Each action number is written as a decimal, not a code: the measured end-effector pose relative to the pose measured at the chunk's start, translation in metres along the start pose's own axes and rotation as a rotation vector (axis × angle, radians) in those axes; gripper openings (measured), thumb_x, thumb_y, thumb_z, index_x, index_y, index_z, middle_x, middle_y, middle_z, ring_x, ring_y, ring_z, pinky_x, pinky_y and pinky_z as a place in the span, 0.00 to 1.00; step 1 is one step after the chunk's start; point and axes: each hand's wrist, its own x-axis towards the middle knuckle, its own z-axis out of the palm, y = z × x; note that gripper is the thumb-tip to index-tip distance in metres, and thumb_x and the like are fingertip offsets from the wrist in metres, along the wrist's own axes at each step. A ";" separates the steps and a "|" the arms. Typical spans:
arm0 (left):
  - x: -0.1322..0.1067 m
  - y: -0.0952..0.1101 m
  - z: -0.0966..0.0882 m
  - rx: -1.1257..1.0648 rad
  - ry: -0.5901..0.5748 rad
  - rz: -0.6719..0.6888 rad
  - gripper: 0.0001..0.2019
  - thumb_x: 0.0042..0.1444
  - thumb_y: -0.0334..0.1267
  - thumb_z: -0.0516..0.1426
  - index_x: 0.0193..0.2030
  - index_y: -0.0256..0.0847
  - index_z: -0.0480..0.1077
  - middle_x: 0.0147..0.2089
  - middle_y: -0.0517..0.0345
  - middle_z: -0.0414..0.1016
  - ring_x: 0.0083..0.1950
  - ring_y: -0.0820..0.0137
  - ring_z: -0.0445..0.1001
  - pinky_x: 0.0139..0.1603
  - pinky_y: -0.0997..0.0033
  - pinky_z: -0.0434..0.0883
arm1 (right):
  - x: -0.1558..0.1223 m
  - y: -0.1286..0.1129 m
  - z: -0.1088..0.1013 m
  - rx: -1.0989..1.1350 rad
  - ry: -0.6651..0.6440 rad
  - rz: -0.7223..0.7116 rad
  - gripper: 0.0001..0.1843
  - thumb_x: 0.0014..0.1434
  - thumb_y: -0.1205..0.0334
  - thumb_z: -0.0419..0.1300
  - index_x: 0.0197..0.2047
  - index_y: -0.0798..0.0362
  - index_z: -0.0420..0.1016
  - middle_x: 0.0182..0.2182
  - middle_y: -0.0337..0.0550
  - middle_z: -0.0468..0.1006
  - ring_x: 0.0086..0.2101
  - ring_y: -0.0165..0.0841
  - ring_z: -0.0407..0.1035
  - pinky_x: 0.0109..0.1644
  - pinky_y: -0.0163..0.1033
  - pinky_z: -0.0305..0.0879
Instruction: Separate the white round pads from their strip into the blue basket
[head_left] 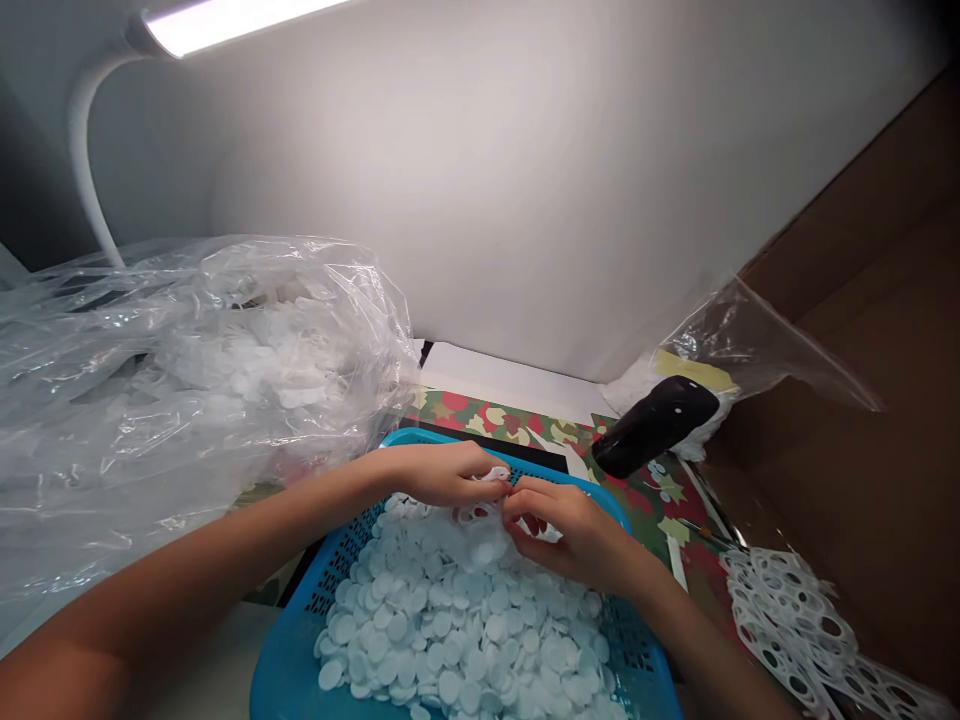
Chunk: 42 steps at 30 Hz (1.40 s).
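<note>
My left hand (pixel 455 473) is closed, its thumb and fingers pinching a thin white sheet with round cut-outs (pixel 477 513). Fingertips nearly touching it, my right hand (pixel 566 530) is also closed in a pinch at the sheet's right side. Much of the sheet is hidden behind the fingers. Both hands are over the far part of a blue plastic basket (pixel 281 640) with slotted walls. Inside the basket lies a deep heap of small white discs (pixel 450 630).
A clear plastic bag (pixel 75 430) full of white pieces lies at left, under a lit white lamp (pixel 94 180). A black rounded object (pixel 652 425) stands beyond the basket on a patterned cover (pixel 517 420). Punched white sheets (pixel 795 610) are piled at right, beside a brown cardboard wall (pixel 885 400).
</note>
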 end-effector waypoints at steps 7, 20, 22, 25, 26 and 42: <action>0.000 -0.001 0.001 -0.102 0.019 0.007 0.19 0.66 0.48 0.42 0.30 0.39 0.61 0.21 0.62 0.67 0.18 0.77 0.63 0.21 0.79 0.63 | 0.000 0.000 -0.001 -0.014 0.072 -0.027 0.09 0.61 0.69 0.53 0.44 0.50 0.67 0.35 0.41 0.72 0.29 0.28 0.65 0.30 0.31 0.61; 0.000 0.008 -0.002 -0.321 -0.051 -0.007 0.25 0.65 0.54 0.39 0.28 0.37 0.62 0.23 0.60 0.68 0.19 0.77 0.66 0.22 0.76 0.66 | -0.001 0.003 0.003 -0.171 0.107 -0.096 0.09 0.64 0.66 0.53 0.48 0.48 0.67 0.36 0.42 0.72 0.31 0.28 0.68 0.32 0.31 0.62; 0.000 0.008 -0.001 -0.350 -0.083 -0.019 0.24 0.66 0.52 0.39 0.28 0.37 0.62 0.23 0.60 0.68 0.19 0.77 0.67 0.23 0.76 0.67 | -0.001 0.002 0.002 -0.169 0.087 -0.094 0.07 0.64 0.67 0.52 0.45 0.49 0.66 0.34 0.42 0.72 0.30 0.28 0.67 0.30 0.31 0.59; -0.001 0.009 0.000 -0.347 -0.122 -0.019 0.23 0.67 0.49 0.38 0.31 0.37 0.64 0.23 0.59 0.68 0.20 0.76 0.67 0.22 0.77 0.66 | 0.000 -0.001 0.003 -0.132 0.048 -0.079 0.04 0.64 0.68 0.50 0.40 0.51 0.64 0.32 0.41 0.72 0.29 0.29 0.65 0.29 0.32 0.56; -0.001 0.009 0.000 -0.323 -0.127 -0.007 0.22 0.67 0.48 0.38 0.31 0.37 0.65 0.23 0.59 0.68 0.20 0.76 0.66 0.21 0.77 0.66 | -0.001 -0.002 0.004 -0.124 0.039 -0.075 0.04 0.64 0.68 0.50 0.38 0.51 0.63 0.31 0.41 0.72 0.29 0.29 0.65 0.29 0.32 0.55; 0.000 0.008 -0.002 -0.147 0.271 -0.120 0.17 0.63 0.48 0.43 0.26 0.41 0.51 0.22 0.67 0.50 0.21 0.77 0.51 0.21 0.75 0.51 | 0.002 -0.007 0.003 -0.159 0.092 -0.087 0.09 0.53 0.76 0.51 0.28 0.53 0.59 0.25 0.37 0.63 0.26 0.27 0.55 0.28 0.31 0.48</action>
